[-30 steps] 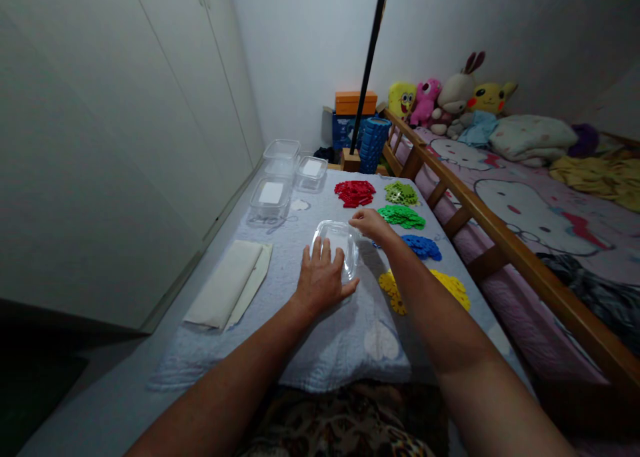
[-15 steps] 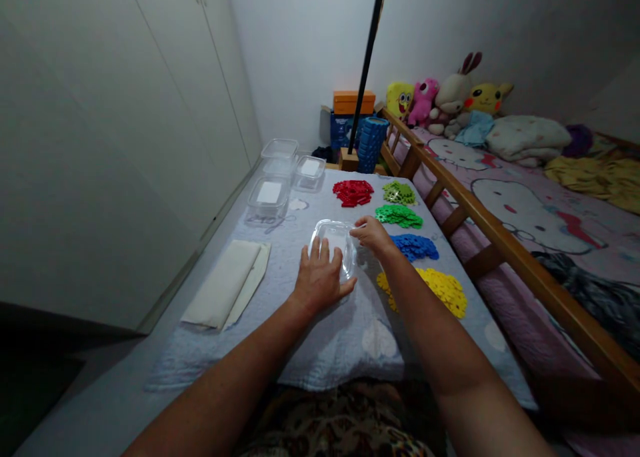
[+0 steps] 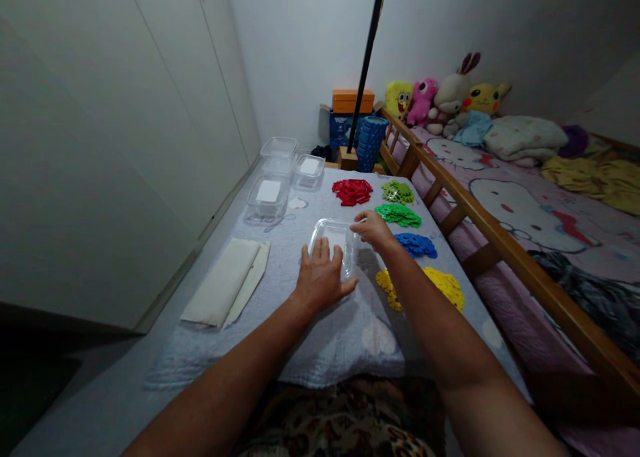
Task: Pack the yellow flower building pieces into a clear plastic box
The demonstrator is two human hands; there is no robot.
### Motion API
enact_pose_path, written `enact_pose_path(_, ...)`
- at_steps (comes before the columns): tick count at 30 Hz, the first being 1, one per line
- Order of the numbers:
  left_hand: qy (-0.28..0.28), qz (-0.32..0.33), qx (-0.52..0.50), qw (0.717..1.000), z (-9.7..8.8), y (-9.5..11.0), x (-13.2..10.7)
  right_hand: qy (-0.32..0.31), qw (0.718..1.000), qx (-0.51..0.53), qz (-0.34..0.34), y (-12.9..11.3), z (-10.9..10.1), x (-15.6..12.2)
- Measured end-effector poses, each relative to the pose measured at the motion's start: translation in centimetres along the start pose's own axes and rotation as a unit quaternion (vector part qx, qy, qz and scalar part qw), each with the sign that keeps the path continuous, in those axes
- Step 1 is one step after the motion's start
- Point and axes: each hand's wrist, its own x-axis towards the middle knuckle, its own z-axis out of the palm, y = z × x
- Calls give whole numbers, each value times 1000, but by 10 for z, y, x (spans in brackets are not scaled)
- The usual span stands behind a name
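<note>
Head view: we find the clear rectangular plastic box (image 3: pixel 336 236) between side edges of the blue cloth-covered surface (image 3: pixel 330 354), left hand (image 3: pixel 320 278) spread over it, right hand (image 3: pixel 373 230) pinching its far-right corner, judged light, slippery, best rim-held.

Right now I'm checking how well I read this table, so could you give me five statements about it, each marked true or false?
1. The left hand is spread over the near part of the clear container. True.
2. The pile nearest the camera is red. False: it is the yellow pile.
3. The right hand is at the container's far right corner. True.
4. A stuffed toy lies on the table left of the hands. False: a folded cream item lies there.
5. The green pile lies between the lime pile and the blue pile. True.
</note>
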Motion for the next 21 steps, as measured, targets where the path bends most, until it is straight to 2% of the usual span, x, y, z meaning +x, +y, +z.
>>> enact_pose_path(5,3,-10,7,1000,-2,3,2,-3,998,55,22,-4,1,-4)
enact_pose_path(12,8,-26,26,999,-2,-1,1,-50,981,185,-36,12,1,-15)
enact_pose_path(17,17,-25,26,999,0,-1,0,-59,977,171,-114,35,3,-25)
enact_pose_path(21,19,-27,18,999,0,1,1,-75,975,175,-119,46,4,-29)
